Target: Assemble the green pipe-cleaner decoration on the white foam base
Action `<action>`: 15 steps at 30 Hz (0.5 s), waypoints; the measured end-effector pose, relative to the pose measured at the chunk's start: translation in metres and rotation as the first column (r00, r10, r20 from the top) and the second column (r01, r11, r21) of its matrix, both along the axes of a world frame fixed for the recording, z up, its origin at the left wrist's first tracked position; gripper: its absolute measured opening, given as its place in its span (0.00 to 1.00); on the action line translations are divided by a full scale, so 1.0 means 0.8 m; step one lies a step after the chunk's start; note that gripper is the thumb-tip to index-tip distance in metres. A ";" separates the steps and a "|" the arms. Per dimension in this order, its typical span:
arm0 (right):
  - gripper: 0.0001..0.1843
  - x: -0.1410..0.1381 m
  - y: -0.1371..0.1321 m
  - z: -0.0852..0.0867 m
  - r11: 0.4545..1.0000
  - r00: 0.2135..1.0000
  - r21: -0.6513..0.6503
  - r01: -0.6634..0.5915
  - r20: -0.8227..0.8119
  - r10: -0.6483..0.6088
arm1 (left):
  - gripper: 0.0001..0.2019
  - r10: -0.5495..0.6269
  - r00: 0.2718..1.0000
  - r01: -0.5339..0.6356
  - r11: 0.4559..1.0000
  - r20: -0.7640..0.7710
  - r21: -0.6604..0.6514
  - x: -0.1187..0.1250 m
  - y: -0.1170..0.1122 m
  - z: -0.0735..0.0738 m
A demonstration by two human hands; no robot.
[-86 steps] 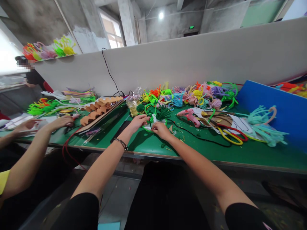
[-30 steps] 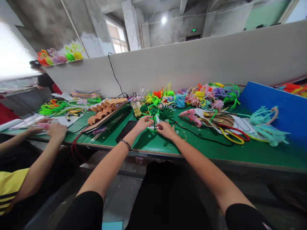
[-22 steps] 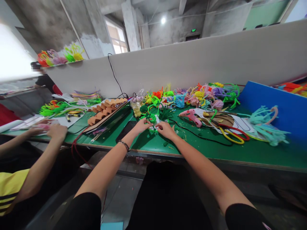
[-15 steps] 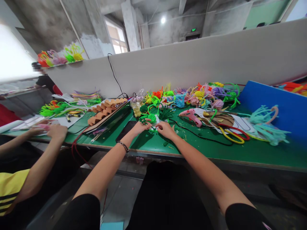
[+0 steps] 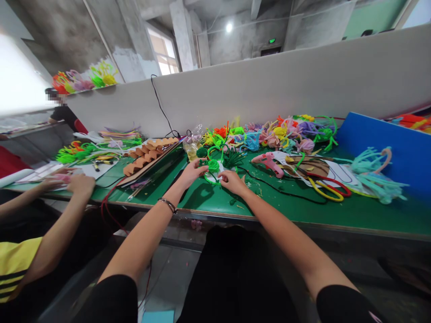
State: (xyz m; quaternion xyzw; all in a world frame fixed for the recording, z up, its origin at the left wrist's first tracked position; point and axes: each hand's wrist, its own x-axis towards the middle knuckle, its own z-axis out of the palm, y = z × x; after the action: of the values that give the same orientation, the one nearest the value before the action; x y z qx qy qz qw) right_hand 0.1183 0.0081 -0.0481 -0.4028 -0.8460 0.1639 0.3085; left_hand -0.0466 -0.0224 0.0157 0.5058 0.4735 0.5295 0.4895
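Both my hands meet over a bright green pipe-cleaner piece (image 5: 213, 167) on the green table (image 5: 286, 208). My left hand (image 5: 191, 172) pinches its coiled left part, fingers closed. My right hand (image 5: 231, 181) grips the loop's lower right end, fingers curled. A dark green tuft (image 5: 231, 158) lies just behind the piece. A white paper scrap shows under the loop.
A pink glue gun (image 5: 268, 162) with a black cord, yellow and red scissors (image 5: 326, 187), a pile of coloured pipe-cleaner flowers (image 5: 276, 132), teal stems (image 5: 373, 175) by a blue board (image 5: 387, 148), orange cut-outs (image 5: 144, 152). Another person's hands (image 5: 72, 181) work at the left.
My left hand has lifted and turned the green coil a little upward and to the right. My right hand stays on the loop's end. The neighbour's hands have moved nearer the table's edge.
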 end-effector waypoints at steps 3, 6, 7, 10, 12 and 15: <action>0.08 -0.001 -0.003 0.004 1.000 1.000 0.016 0.012 -0.029 -0.011 | 0.14 0.015 1.000 -0.015 1.000 0.000 0.024 0.003 0.002 0.000; 0.07 -0.002 -0.006 0.006 1.000 0.999 0.017 0.019 -0.044 -0.019 | 0.12 0.033 0.999 -0.032 0.998 -0.017 0.060 0.007 0.005 0.000; 0.06 -0.002 -0.007 0.006 1.000 0.999 0.015 0.022 -0.046 -0.021 | 0.12 0.036 0.999 -0.035 0.997 -0.027 0.070 0.009 0.007 0.000; 0.04 -0.003 -0.007 0.005 0.999 0.999 0.001 0.034 -0.036 -0.034 | 0.11 0.043 0.997 -0.037 0.995 -0.064 0.093 0.015 0.009 0.002; 0.05 -0.004 -0.006 0.004 0.999 0.999 -0.015 0.043 -0.017 -0.043 | 0.11 0.047 0.995 -0.037 0.994 -0.091 0.104 0.018 0.010 0.003; 0.08 -0.006 -0.002 0.003 0.997 0.998 -0.056 0.056 0.035 -0.054 | 0.12 0.046 0.990 -0.031 0.993 -0.136 0.111 0.022 0.010 0.003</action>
State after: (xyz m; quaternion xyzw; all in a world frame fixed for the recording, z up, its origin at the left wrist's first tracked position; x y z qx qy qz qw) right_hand 0.1133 0.0061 -0.0454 -0.4372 -0.8346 0.1727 0.2872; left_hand -0.0291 -0.0143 0.0181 0.5580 0.4863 0.5275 0.4169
